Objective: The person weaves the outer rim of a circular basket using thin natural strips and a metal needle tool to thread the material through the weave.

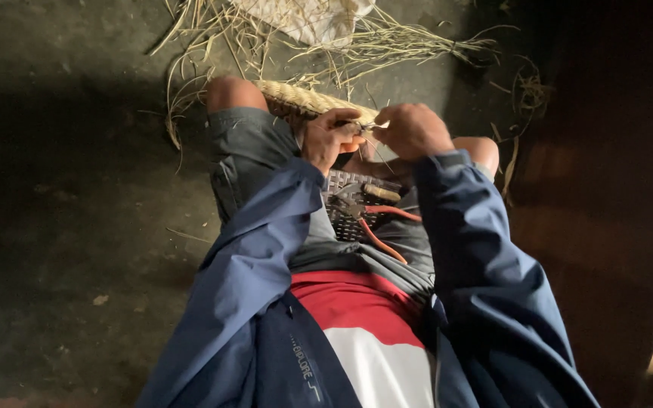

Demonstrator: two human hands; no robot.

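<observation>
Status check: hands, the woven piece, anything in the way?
Left hand and right hand both pinching straw at rim of woven basket. Pliers idle in lap. Loose straw ahead, not blocking.

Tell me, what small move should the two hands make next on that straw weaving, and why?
Probably draw the thin strand tight. The left hand and right hand meet at the rim of the coiled straw basket resting on the knees, pinching something small between them; what it is cannot be told. Loose straw lies beyond, and pliers wait in the lap.
</observation>
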